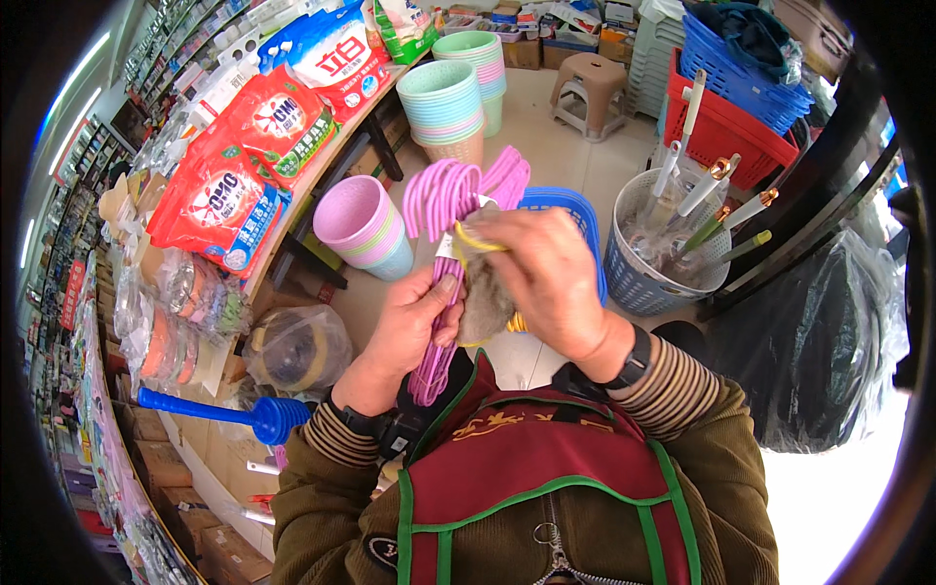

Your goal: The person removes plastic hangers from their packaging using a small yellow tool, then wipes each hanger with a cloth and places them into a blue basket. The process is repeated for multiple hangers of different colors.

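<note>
Here, left hand (pixel 409 327) raised before the chest, fingers wrapped round the lower part of a bundle of pink hangers (pixel 450 210), thumb pressed across the front of the bundle. Right hand (pixel 546 278) just beside it and a little higher, back of the hand turned to the camera, fingers curled down over a grey cloth (pixel 485 302) and pinching it against the hangers. Yellow band (pixel 476 241) showing at the right fingertips, looped near the top of the bundle. Hangers held upright between both hands, hooks fanned out above, lower ends hanging down towards the red apron (pixel 546 458). Dark watch (pixel 636 359) on the right wrist, striped cuffs on both.

Beyond the hands, a stack of pink and pastel buckets (pixel 363 226) lying on its side on the floor at the left, a blue basket (pixel 575 219) partly covered by the right hand. Further right, a grey mesh basket (pixel 643 268) holding white-handled tools upright, then a black plastic sack (pixel 829 341). At the left, a shelf (pixel 322 161) loaded with red and blue detergent bags (pixel 244 166), taller stacks of green and pastel basins (pixel 444 102) past it. A blue plunger-like tool (pixel 234 414) lying low at the left.

Cloth mostly hidden under the right hand; exact grip of those fingers hard to make out. Band only partly seen. Edges of the view dark and bent.
</note>
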`<state>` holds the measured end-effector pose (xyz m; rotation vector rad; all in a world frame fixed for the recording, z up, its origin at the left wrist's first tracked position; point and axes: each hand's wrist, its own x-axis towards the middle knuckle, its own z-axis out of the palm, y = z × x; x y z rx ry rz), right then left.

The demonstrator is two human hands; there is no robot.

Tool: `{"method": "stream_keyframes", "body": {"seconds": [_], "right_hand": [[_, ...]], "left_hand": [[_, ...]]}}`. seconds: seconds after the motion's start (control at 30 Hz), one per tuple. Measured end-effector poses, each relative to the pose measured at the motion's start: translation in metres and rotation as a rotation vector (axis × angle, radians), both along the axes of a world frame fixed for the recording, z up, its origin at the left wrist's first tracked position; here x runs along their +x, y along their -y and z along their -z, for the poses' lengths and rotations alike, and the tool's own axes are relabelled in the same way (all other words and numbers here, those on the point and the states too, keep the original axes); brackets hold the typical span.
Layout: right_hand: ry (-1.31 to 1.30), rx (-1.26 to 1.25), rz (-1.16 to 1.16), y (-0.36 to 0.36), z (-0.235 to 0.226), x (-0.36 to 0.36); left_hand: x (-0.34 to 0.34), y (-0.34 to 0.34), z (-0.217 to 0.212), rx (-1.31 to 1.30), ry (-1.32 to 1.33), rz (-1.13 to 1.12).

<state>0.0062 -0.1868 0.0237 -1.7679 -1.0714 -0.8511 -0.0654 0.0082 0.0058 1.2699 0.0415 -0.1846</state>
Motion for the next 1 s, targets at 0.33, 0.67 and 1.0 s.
{"method": "stream_keyframes", "body": {"seconds": [0.33, 0.67, 1.0], "right_hand": [[-0.161, -0.156, 0.081, 0.005, 0.043, 0.017], [-0.174, 0.144, -0.043, -0.005, -0.014, 0.025], [-0.261, -0.215, 0.059, 0.016, 0.007, 0.073]], "left_hand": [[-0.002, -0.009, 0.010, -0.101, -0.202, -0.010], [-0.002, 0.016, -0.012, -0.159, -0.284, 0.173], [0.003, 0.044, -0.003, -0.085, -0.439, 0.285]]}}
